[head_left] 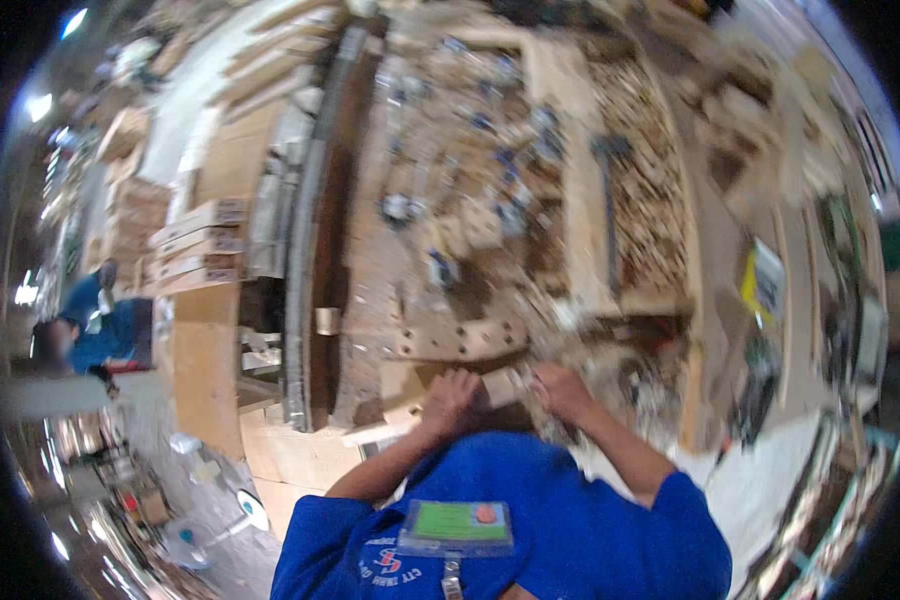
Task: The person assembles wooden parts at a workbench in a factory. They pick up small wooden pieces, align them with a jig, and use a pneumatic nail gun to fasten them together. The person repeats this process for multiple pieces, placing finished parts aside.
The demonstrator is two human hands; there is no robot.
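Observation:
In front of my chest a pale wooden piece (502,388) lies on the cluttered workbench. My left hand (454,397) grips its left end, fingers curled over the top. At the other end is my right hand (562,391), closed in a pinch; blur hides what it holds, if anything. Just beyond the hands sits a wooden board with dark round holes (458,341). A flat wooden board (402,378) lies beside my left hand.
Several metal clamp-like parts (510,190) are scattered across the bench. A hammer (610,150) rests by a wooden tray full of small wood pieces (660,200). Stacked timber (200,245) stands at the left. Another person in blue (105,325) is at the far left.

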